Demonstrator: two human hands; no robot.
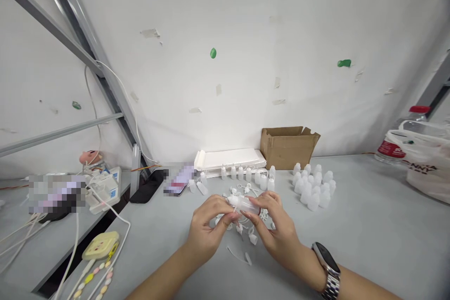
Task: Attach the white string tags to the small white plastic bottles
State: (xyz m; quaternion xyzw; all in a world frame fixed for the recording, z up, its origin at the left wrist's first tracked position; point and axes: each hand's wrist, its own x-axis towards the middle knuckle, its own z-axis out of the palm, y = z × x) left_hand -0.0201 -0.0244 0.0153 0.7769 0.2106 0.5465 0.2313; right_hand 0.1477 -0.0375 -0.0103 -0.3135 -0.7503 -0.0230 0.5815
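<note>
Between my two hands a small translucent plastic bottle (248, 206) lies tilted nearly sideways. My right hand (281, 225) pinches its body near the right end. At the white top on the left, my left hand (210, 225) has thumb and fingers closed on what looks like the cap (233, 200). Beneath and around the hands lie several loose white caps with thin straps (252, 238). One thin white strap piece (242, 258) rests nearer to me. Farther back stand several small white bottles (241, 173) in a row, and another cluster of bottles (314, 187) is at the right.
Behind the row are flat white cardboard pieces (230, 159) and an open brown box (290, 150). Phones (180, 180), cables and a yellow case (101, 245) lie left, near a gap between tables. A plastic bag (429, 164) and a red-capped water bottle (391, 145) stand right.
</note>
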